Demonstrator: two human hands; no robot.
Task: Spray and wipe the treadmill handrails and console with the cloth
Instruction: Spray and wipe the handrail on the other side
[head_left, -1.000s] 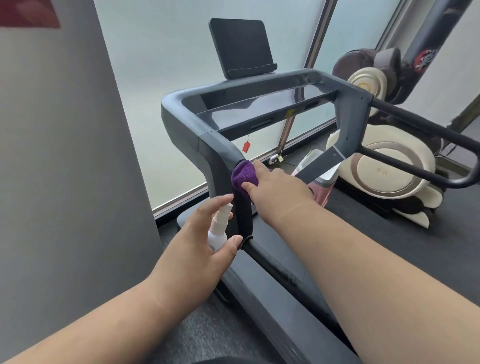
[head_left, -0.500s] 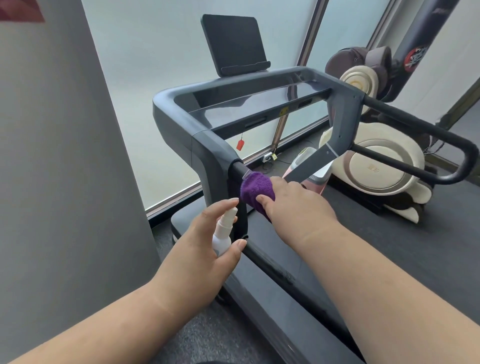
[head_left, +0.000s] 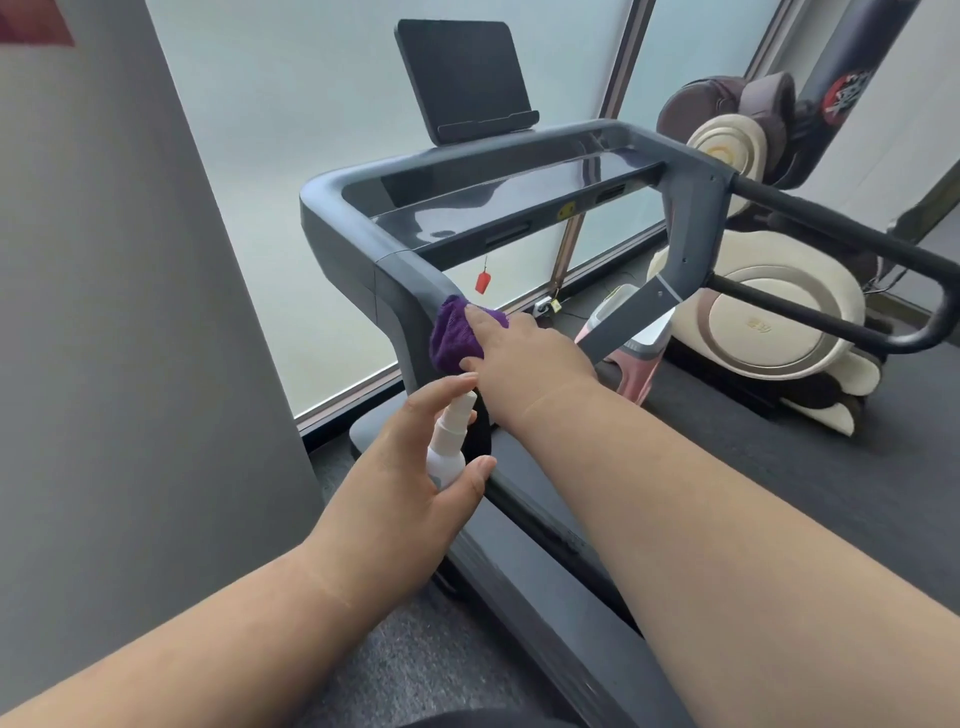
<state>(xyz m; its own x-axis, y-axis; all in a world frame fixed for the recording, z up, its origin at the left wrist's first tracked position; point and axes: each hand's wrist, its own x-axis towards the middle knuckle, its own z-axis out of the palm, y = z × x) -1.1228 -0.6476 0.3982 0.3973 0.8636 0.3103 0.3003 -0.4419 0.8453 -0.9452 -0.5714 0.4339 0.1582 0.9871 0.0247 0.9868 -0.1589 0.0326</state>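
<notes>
The dark grey treadmill has a console (head_left: 488, 197) with a black tablet stand (head_left: 462, 78) on top. Its left handrail (head_left: 410, 280) bends down toward me, and the right handrail (head_left: 841, 228) is a black loop. My right hand (head_left: 524, 348) holds a bunched purple cloth (head_left: 454, 335) and presses it against the bend of the left handrail. Just below it, my left hand (head_left: 410, 478) grips a small white spray bottle (head_left: 449, 441), index finger over the nozzle, which points toward the rail.
A grey wall or pillar (head_left: 130, 338) stands close on the left. Frosted glass panels (head_left: 311, 130) lie behind the treadmill. A cream and brown massage chair (head_left: 769, 322) and a pink device (head_left: 639, 364) sit at the right. A red safety key (head_left: 483, 282) hangs under the console.
The cloth slid down the left handrail and has come back up to its bend. My left hand with the bottle stayed almost still below it.
</notes>
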